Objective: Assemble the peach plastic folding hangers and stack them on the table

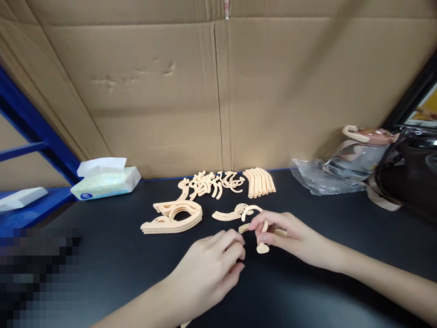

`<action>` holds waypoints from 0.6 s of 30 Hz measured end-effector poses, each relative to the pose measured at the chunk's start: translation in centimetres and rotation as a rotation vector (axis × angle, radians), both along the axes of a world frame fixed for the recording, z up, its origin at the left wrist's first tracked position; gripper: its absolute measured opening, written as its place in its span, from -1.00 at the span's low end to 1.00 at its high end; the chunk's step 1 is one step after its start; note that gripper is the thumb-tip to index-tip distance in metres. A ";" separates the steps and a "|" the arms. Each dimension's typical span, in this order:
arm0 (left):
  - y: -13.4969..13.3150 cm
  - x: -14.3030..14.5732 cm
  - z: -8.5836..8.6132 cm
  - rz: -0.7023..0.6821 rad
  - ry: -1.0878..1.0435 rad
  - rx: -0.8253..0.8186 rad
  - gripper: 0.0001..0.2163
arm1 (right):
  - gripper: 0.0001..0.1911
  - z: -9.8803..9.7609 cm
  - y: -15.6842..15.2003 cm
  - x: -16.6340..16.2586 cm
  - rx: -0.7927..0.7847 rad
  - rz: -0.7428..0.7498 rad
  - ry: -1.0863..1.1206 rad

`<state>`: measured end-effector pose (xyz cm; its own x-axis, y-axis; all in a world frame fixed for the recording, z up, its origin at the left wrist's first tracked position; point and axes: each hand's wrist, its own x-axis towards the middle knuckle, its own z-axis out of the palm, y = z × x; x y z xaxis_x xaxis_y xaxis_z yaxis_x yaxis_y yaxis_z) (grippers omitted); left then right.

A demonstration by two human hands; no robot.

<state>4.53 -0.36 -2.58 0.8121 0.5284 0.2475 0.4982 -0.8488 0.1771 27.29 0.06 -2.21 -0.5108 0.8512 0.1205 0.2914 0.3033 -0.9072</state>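
Observation:
My right hand (285, 237) pinches a small cream plastic piece (262, 246) with a rounded foot, holding it just above the black table (112, 269). My left hand (213, 266) is curled beside it, fingers closed; a sliver of cream plastic shows under the wrist, but what the fingers hold is hidden. Just beyond my fingers lies a joined curved cream assembly (235, 212). A stack of flat looped cream parts (172, 217) lies to the left. Farther back are a row of hook-shaped pieces (208, 183) and a row of curved strips (259, 182).
A cardboard wall (218, 91) closes the back. A tissue pack (105, 180) sits at the back left by a blue shelf frame (37, 132). At the right are a crumpled clear plastic bag (321, 177), a lidded jar (362, 152) and a dark bag (409, 175).

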 end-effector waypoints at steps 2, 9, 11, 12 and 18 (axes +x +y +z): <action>-0.2 0.2 0.4 0.038 0.051 0.017 -0.91 | -0.81 0.0 -0.1 -0.1 -0.025 -0.023 0.034; -0.8 0.9 1.0 0.289 0.154 0.011 -0.83 | -0.84 -0.1 0.0 0.2 -0.046 -0.081 0.129; -0.8 0.9 0.8 0.292 0.142 0.016 -0.82 | -0.82 -0.1 0.0 0.2 -0.053 -0.081 0.133; -0.9 0.8 0.7 0.286 0.141 0.019 -0.82 | -0.82 -0.2 0.0 0.2 -0.060 -0.080 0.134; -1.4 0.5 0.7 0.219 0.168 0.005 -0.86 | -0.77 -0.2 -0.1 0.0 -0.107 -0.065 0.183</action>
<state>5.02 -1.77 -1.87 0.7082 0.6952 0.1227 0.6923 -0.7180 0.0724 27.31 -0.08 -2.45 -0.4325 0.8945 0.1132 0.1352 0.1885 -0.9727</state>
